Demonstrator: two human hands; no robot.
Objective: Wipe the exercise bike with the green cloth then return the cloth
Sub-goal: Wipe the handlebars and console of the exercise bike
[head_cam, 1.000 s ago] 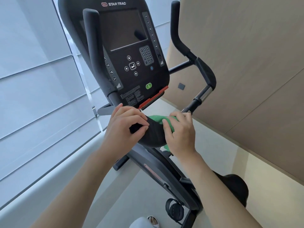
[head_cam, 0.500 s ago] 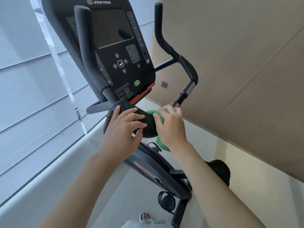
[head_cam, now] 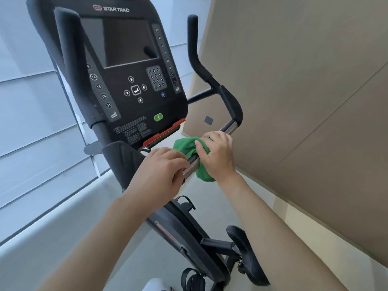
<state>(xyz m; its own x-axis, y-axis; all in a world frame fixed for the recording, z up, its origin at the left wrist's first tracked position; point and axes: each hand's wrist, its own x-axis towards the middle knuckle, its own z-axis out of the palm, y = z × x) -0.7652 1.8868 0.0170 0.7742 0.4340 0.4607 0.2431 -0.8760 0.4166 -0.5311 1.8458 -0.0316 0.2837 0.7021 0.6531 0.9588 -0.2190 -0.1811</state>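
The green cloth [head_cam: 190, 153] is gripped by the right hand [head_cam: 216, 156], wrapped around the chrome handlebar [head_cam: 192, 166], whose long axis runs from seven to one o'clock. The bar is held loosely by the left hand [head_cam: 161, 171] at the cloth's seven o'clock.

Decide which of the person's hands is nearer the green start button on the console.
Left. The left hand lies on the chrome bar almost straight below the button; the right hand, gripping the cloth, is off to the button's right and lower.
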